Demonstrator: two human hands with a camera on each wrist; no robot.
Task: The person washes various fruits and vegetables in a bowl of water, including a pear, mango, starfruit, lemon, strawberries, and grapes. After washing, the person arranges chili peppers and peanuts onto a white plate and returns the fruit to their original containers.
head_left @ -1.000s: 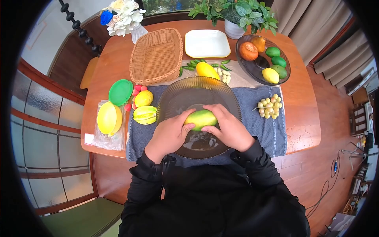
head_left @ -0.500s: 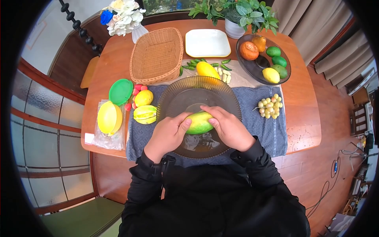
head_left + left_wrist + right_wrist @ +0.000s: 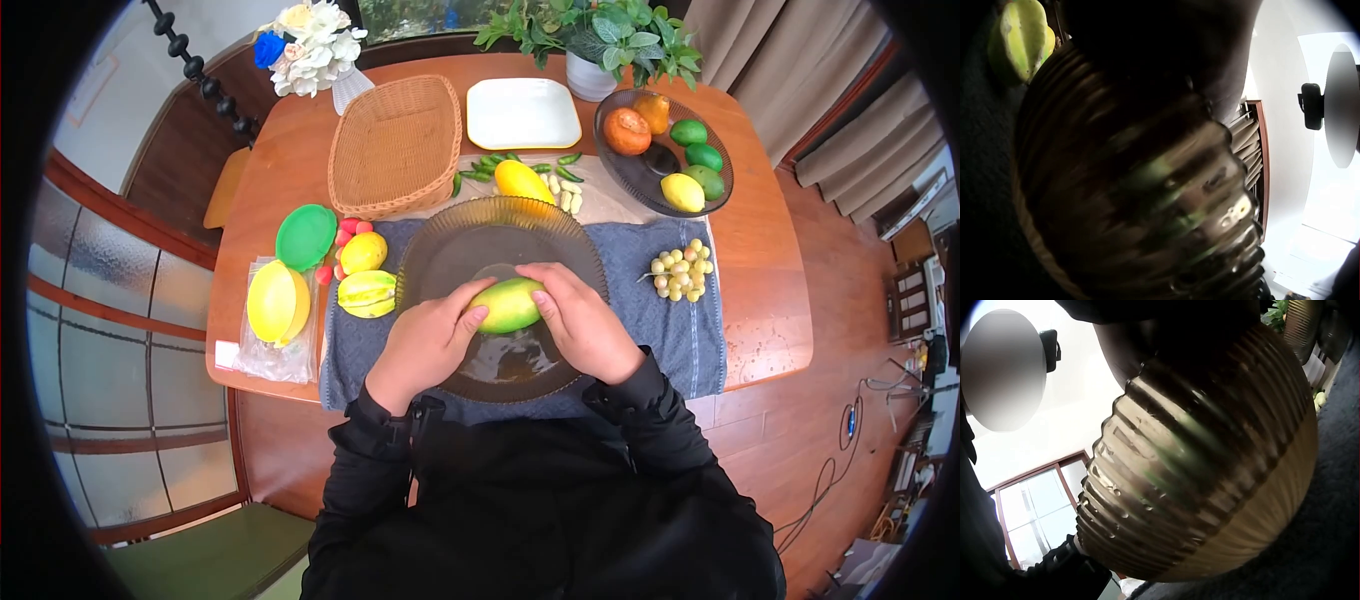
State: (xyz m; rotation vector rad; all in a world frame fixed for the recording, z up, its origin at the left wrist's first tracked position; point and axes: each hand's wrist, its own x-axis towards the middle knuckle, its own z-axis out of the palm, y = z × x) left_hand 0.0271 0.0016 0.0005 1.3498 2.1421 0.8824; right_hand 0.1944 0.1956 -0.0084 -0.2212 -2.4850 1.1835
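Note:
Over a large smoky ribbed glass bowl [image 3: 440,245], both hands hold an oblong green-and-yellow fruit [image 3: 508,306]. My left hand [image 3: 428,338] grips its left end, thumb on the near side. The right hand [image 3: 582,322] clasps the other end, with its thumb near the top of the fruit. Some of the fingers are hidden behind the fruit. Water glints in the bottom of the bowl. Through the ribbed wall [image 3: 1110,231] in the left wrist view, green shows as a blur. Droplets dot the bowl's side [image 3: 1129,481] in the right wrist view.
A star fruit [image 3: 367,294], a yellow fruit [image 3: 363,254] and a yellow bowl [image 3: 278,302] lie left. Grapes [image 3: 683,272] rest right on the blue towel [image 3: 630,350]. Behind stand a wicker basket [image 3: 395,140], a white tray [image 3: 522,112] and a dark fruit bowl [image 3: 625,180].
The fruit has been turned between the hands, showing a different side. My right thumb has moved up from its lower edge. The things around it have stayed put.

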